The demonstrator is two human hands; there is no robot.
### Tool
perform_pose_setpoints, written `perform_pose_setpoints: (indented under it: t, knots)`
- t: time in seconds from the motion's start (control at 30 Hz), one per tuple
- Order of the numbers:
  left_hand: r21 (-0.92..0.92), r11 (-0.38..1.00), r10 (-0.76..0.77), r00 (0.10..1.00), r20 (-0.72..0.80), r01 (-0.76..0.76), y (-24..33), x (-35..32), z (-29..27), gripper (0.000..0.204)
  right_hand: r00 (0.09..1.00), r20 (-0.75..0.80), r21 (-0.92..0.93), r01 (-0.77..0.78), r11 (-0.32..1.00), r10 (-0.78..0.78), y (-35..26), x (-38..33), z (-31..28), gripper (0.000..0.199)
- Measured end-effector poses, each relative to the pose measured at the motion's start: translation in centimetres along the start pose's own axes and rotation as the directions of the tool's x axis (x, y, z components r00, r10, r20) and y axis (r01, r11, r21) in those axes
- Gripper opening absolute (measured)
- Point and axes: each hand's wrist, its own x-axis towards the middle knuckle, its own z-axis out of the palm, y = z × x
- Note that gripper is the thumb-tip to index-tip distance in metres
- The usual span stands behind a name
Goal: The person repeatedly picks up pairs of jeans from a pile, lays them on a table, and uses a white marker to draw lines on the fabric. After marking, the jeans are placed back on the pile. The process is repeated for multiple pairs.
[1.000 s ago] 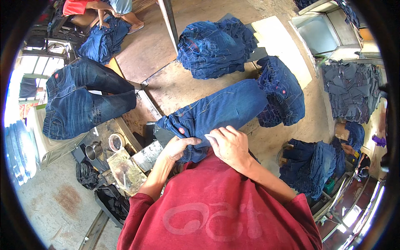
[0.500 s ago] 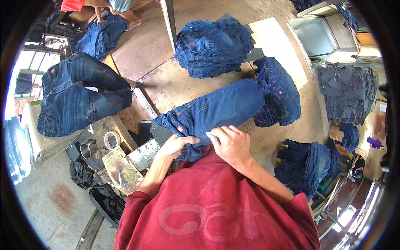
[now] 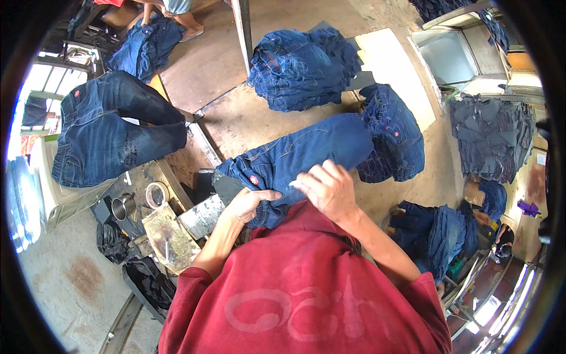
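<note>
A pair of dark blue jeans (image 3: 306, 153) lies across the worn work table (image 3: 236, 118), waistband toward me. My left hand (image 3: 250, 203) grips the bunched denim at the waistband's near edge. My right hand (image 3: 327, 189) presses down on the jeans just to the right, its fingers curled into the cloth. My red shirt hides the table edge below both hands.
A heap of folded jeans (image 3: 300, 65) sits at the table's far side, another pile (image 3: 392, 133) to the right. One pair of jeans (image 3: 112, 135) hangs spread at left. A metal cup (image 3: 122, 206), tape roll (image 3: 157, 193) and board (image 3: 168, 236) sit at lower left. Another person's legs (image 3: 177, 15) show at top.
Both hands have stayed on the jeans' waistband; my right hand has shifted slightly along the cloth. The view has tilted a little.
</note>
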Motion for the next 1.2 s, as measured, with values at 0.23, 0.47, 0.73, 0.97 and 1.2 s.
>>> perform_pose_setpoints:
  t: [0.23, 0.47, 0.73, 0.97, 1.2]
  knots:
    - [-0.063, 0.993, 0.099, 0.995, -0.001, -0.099, 0.2, -0.3, 0.9, 0.037, 0.997, -0.067, 0.052, 0.040, 0.998, -0.037, 2.1, 1.2, -0.1, 0.013]
    - [-0.127, 0.989, 0.086, 0.996, 0.033, -0.082, -0.4, 0.1, 0.6, 0.039, 0.982, 0.002, -0.014, 0.189, 0.982, -0.189, 2.8, 2.3, 0.9, 0.016]
    - [-0.116, 0.988, 0.113, 0.991, 0.068, -0.104, -0.3, 0.1, 0.6, 0.039, 0.970, 0.064, -0.031, 0.235, 0.972, -0.233, 2.6, 3.1, 0.6, 0.016]
    - [-0.120, 0.987, 0.113, 0.992, 0.054, -0.105, -0.6, 0.3, 0.5, 0.037, 0.962, 0.101, -0.019, 0.256, 0.966, -0.253, 2.6, 3.7, 0.5, 0.017]
    - [-0.103, 0.989, 0.112, 0.994, 0.013, -0.110, -1.4, 0.8, -0.1, 0.039, 0.951, 0.148, -0.036, 0.281, 0.959, -0.273, 2.6, 4.1, 0.2, 0.015]
